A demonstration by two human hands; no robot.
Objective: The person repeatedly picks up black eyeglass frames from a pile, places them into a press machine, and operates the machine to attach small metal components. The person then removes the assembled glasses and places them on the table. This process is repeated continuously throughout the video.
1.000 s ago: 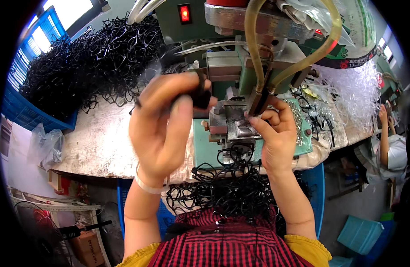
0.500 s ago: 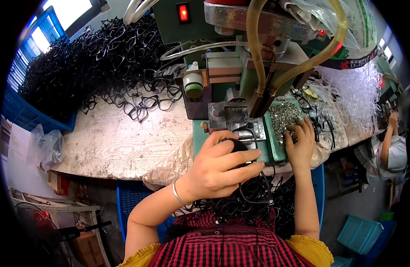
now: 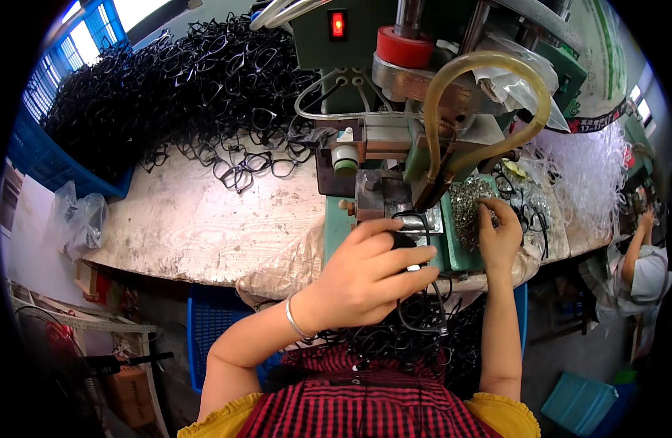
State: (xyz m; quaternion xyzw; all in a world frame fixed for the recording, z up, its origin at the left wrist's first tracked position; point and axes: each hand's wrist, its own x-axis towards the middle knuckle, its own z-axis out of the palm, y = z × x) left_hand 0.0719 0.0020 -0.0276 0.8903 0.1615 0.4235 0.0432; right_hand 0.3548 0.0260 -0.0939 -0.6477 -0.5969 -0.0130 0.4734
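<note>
My left hand (image 3: pixel 369 274) is closed around a black eyeglass frame (image 3: pixel 426 228) at the metal fixture (image 3: pixel 385 201) of a green press. Something black sits under my bent fingers, partly hidden. My right hand (image 3: pixel 502 237) is over a green tray (image 3: pixel 464 260) heaped with small shiny metal parts (image 3: pixel 469 212). Its thumb and forefinger are pinched together at the heap's right side; whatever is between them is too small to make out. Below my left hand, more black frames (image 3: pixel 394 339) lie in a blue basket (image 3: pixel 218 321) by my lap.
A large pile of black eyeglass frames (image 3: pixel 205 80) covers the table's (image 3: pixel 183 226) back left, against a blue crate (image 3: pixel 73 157). A yellowish hose (image 3: pixel 489 62) loops from the press. White translucent strands (image 3: pixel 580 171) are heaped at right. Another person (image 3: pixel 635 274) sits far right.
My right hand's fingers have gone from spread over the metal parts to a pinch. My left hand stays at the fixture with the frame. The view has tilted up, showing more of the press.
</note>
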